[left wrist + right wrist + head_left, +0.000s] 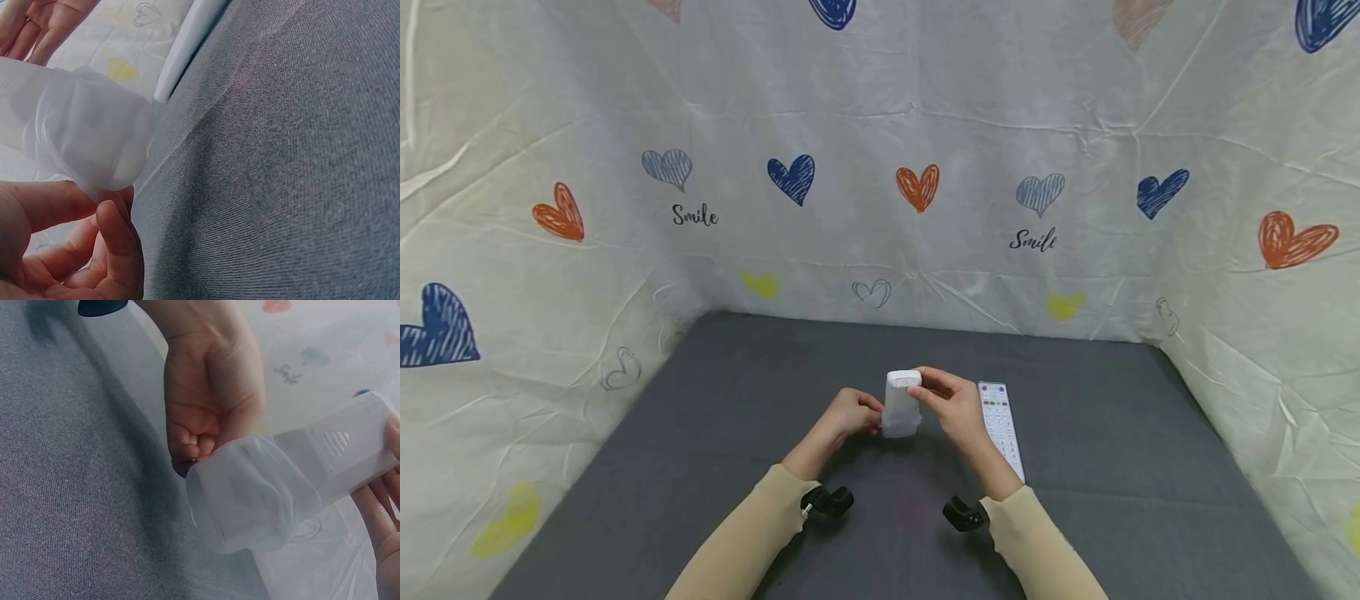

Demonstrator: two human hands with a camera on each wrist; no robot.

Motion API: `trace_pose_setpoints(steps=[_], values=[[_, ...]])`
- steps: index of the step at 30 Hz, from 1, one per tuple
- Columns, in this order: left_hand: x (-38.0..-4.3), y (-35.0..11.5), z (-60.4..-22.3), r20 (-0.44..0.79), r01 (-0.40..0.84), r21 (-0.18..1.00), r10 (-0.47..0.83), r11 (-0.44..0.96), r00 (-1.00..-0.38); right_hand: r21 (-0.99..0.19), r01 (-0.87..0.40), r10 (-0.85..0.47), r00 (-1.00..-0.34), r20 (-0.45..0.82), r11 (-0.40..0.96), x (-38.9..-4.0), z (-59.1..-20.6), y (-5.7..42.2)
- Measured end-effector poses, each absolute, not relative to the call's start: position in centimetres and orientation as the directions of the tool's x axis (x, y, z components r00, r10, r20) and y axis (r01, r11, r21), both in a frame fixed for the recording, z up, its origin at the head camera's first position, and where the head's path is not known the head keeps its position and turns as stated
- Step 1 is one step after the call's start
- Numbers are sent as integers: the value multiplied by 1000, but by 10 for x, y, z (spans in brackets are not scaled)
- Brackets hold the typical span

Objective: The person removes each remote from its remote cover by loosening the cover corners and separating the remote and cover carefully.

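A white remote control [901, 390] stands roughly upright over the table, and the right wrist view shows a ridged grip mark on its casing [337, 444]. Its lower end sits in a translucent soft sleeve [901, 427], bunched in folds in both wrist views. My right hand [952, 404] holds the bare upper end between thumb and fingers. At the bottom, my left hand [848, 412] pinches the edge of the sleeve [94, 128] between thumb and forefinger, its other fingers curled.
A second white remote [1000, 425] with several buttons lies to the right, partly behind my right forearm. Dark grey cloth [1120, 433] covers the table. White heart-print curtains [850, 242] enclose it at the back and sides. Black wrist cameras [966, 514] sit at both cuffs.
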State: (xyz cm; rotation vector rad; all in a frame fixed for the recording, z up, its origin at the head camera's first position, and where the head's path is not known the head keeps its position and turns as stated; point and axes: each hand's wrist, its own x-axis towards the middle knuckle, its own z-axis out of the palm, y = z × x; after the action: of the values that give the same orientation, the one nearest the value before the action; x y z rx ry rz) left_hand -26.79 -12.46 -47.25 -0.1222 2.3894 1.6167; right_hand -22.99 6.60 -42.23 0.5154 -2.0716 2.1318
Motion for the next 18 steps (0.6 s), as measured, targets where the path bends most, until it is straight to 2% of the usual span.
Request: trace_pose_setpoints(steps=[18], values=[[-266,-124,-478,-258,-210,904,83,371,-963,-951,-309,-99,-945,310,-30,-233,-424,68]])
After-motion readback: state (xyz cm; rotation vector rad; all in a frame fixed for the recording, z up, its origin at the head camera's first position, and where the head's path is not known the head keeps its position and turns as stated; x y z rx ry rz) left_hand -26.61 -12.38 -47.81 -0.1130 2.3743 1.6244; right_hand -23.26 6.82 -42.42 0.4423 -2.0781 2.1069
